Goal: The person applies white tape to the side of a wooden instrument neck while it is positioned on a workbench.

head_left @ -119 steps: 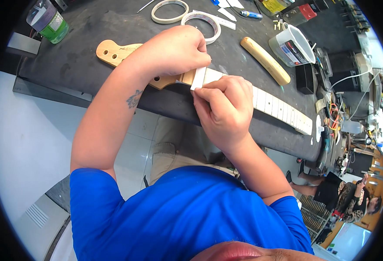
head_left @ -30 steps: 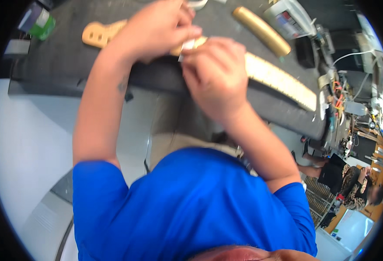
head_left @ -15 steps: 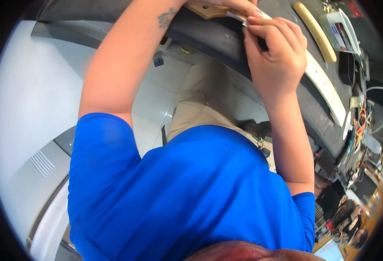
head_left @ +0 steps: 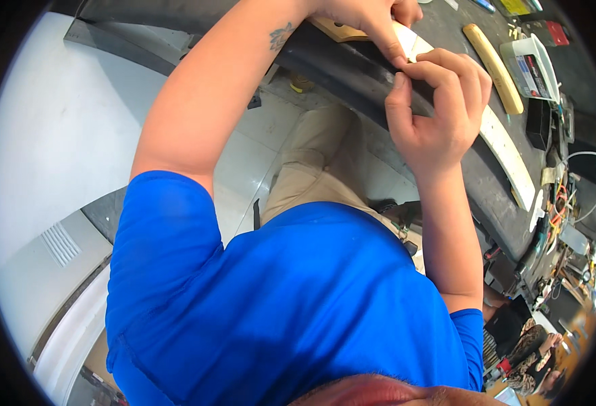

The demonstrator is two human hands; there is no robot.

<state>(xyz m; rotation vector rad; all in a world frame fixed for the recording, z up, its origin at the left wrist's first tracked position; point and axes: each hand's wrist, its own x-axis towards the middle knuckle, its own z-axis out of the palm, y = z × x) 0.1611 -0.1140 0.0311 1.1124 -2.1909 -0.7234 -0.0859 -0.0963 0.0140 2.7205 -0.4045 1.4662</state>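
A pale guitar neck (head_left: 504,150) lies along the dark padded bench edge. Its wooden headstock (head_left: 338,30) shows at the upper middle, partly under my left hand. My left hand (head_left: 373,26) straddles the neck near the headstock, thumb pressed down on the near side and fingers at the far side. Close beside that thumb, my right hand (head_left: 440,108) is curled, with thumb and index fingertips near each other in a pinch. Anything between those fingertips is too small to make out. The right hand's other fingers bend over the neck.
Beyond the neck lies a curved yellowish wooden bar (head_left: 494,68). A clear plastic tub (head_left: 531,68) stands to its right, near a black box (head_left: 538,124). Tangled cables and tools (head_left: 561,210) crowd the right side. Another person (head_left: 531,345) is at the lower right.
My left thumb has come down toward the right fingertips, and its hand shows more over the neck. The right thumb has straightened. The small white piece at the fingertips no longer shows.
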